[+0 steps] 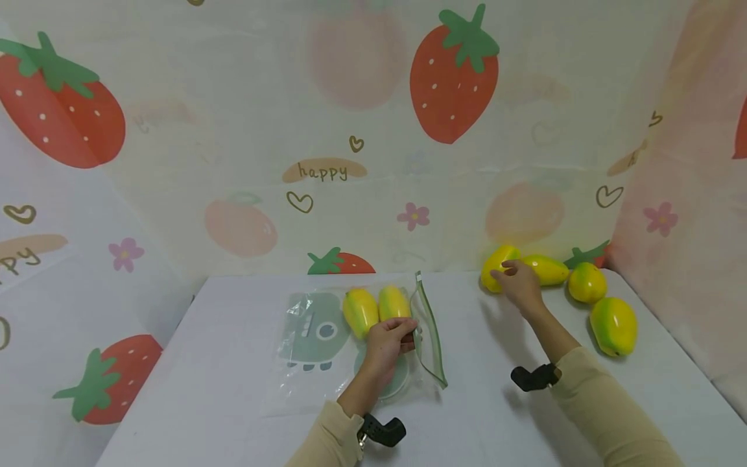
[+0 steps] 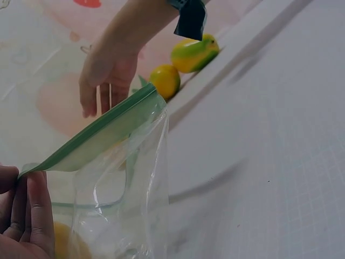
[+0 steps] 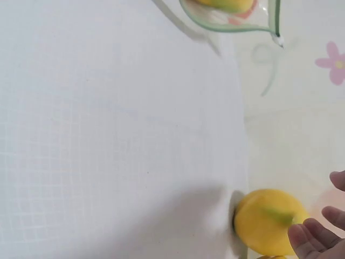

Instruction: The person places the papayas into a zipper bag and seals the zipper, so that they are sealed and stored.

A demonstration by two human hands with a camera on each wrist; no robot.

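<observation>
A clear zip bag (image 1: pixel 309 389) with a green zip edge and a dinosaur print lies on the white table. Two yellow-green mango-like fruits (image 1: pixel 360 311) are inside it. My left hand (image 1: pixel 382 350) pinches the bag's rim, and the mouth gapes toward the right; in the left wrist view, thumb and fingers clasp the green zip strip (image 2: pixel 102 124). At the back right, my right hand (image 1: pixel 521 285) is at a yellow mango-like fruit (image 1: pixel 496 263), fingers apart and not closed round it. The right wrist view shows its fingertips overlapping that fruit (image 3: pixel 267 221); contact is hard to tell.
Beside the right hand lie a long yellow fruit (image 1: pixel 547 270), a rounder one (image 1: pixel 587 283) and a larger yellow-green one (image 1: pixel 614 326) near the table's right side. A strawberry-printed cloth (image 1: pixel 373 220) stands as a backdrop behind the table (image 1: pixel 204 363).
</observation>
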